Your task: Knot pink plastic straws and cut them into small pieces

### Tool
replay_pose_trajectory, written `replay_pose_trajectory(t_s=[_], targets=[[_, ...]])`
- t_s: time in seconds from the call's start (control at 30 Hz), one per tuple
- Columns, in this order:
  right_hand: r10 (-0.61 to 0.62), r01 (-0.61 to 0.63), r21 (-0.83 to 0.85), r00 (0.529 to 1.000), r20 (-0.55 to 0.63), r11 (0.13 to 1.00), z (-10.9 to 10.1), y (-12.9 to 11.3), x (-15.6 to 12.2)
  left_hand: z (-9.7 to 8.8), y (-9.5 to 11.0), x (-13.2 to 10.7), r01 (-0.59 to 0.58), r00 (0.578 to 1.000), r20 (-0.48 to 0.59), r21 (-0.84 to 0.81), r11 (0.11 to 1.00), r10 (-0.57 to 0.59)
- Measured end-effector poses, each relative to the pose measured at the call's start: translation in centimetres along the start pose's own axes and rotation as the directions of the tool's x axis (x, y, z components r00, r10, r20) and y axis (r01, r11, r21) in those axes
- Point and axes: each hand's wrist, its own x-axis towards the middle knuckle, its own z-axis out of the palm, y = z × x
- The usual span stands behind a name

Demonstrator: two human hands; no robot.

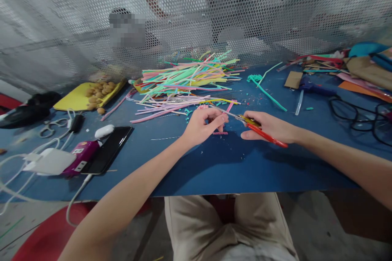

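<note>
My left hand [203,125] is closed in a pinch on a short pink straw piece [228,108] above the blue table [214,163]. My right hand [269,127] grips red-and-yellow-handled scissors [260,130], whose metal blades reach left toward the pink piece by my left fingertips. A small pink offcut [220,133] lies on the table just under my hands. Behind them sprawls a large pile of coloured straws [186,79], pink, green, yellow and blue.
At the left lie a black phone [108,151], a pink device [81,155], a white charger with cables [50,161], an earbud case [104,131], small scissors [52,126] and a yellow tray of nuts [92,94]. Black cables [355,116], cardboard and paper scraps lie right. A perforated metal screen [275,8] backs the table.
</note>
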Motion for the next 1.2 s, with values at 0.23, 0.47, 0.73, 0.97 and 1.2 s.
replay_pose_trajectory(t_s=[0.23, 0.47, 0.73, 0.97, 1.2], targets=[[-0.011, 0.011, 0.027, 1.000, -0.022, 1.000, 0.2, -0.1, -0.1, 0.0, 0.1, 0.0, 0.006, 1.000, 0.010, -0.014, 1.000, -0.006], [-0.007, 0.008, 0.025, 0.999, -0.053, 1.000, 0.6, -0.3, -0.1, 0.1, 0.0, 0.0, 0.004, 1.000, 0.007, -0.058, 0.998, -0.004], [0.040, -0.041, -0.007, 0.990, -0.135, 0.999, 1.1, -0.2, 0.1, 0.2, -0.7, 0.1, 0.022, 1.000, -0.014, -0.092, 0.996, -0.023], [0.033, -0.037, -0.024, 0.984, -0.173, 0.999, 1.3, -0.5, 0.2, 0.2, -1.0, 0.3, 0.030, 0.999, -0.009, -0.104, 0.994, -0.031], [-0.017, 0.023, 0.026, 0.983, -0.185, 0.999, 1.5, 0.5, 0.5, 0.1, -0.6, 0.4, 0.022, 1.000, 0.004, -0.122, 0.992, -0.022]])
